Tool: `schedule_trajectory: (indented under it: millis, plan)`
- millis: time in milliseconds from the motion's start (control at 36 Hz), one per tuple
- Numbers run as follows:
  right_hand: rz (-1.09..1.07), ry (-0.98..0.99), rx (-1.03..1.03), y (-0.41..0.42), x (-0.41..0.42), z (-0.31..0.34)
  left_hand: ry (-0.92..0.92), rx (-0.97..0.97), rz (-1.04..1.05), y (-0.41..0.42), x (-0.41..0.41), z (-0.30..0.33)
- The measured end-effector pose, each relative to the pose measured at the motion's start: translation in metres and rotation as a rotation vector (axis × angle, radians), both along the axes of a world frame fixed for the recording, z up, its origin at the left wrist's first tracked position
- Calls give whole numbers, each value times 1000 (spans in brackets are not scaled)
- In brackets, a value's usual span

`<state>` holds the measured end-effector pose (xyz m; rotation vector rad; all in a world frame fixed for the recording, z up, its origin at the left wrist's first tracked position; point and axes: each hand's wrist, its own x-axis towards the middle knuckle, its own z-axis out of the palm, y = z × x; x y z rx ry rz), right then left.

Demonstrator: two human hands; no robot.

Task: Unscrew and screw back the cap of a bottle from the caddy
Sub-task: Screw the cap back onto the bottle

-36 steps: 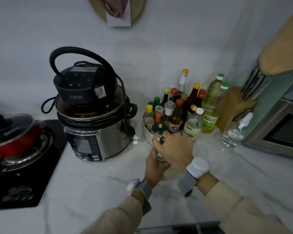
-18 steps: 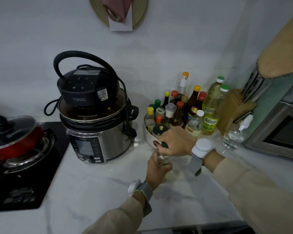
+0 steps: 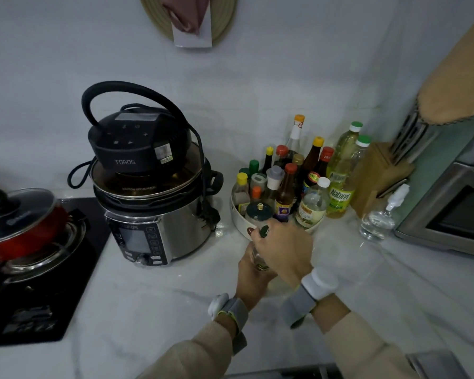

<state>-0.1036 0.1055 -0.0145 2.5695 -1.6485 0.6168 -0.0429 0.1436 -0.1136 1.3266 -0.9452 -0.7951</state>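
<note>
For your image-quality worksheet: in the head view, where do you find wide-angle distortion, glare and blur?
Head view: wide-angle bending tilts the oven and curves the wall lines; glare spots sit on the pot lid and the cooker; the right hand over the bottle is slightly soft; the light is dim and even.

A home kitchen: marble counter, pressure cooker, stove pot (red), knife block.

Black lid unit on the cooker: "TOROS" in pale letters, front and centre
Cooker rim: "CAUTION HOT SURFACE", just legible
Yellow oil bottle beside the caddy: "Naturel" on the label
Other bottle labels: too blurred to read
</note>
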Motion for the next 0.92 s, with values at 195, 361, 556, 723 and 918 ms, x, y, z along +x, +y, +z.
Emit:
schedule_trajectory:
  millis: [195,361,556,723,918]
  plan:
    - [567,69,-22,-27,-27,32,-38,27,35,0,0,0]
    - [881,306,-247,-56,-24,27,-65,34,33,-1,0,0]
    - [573,98,-245,-41,-12,7,-59,16,31,0,-1,-1]
    - [42,83,-214,-7,2,-1,-45,32,35,0,-1,-6]
    - [179,212,-159,-2,-11,16,-50,57,0,1,-1,1]
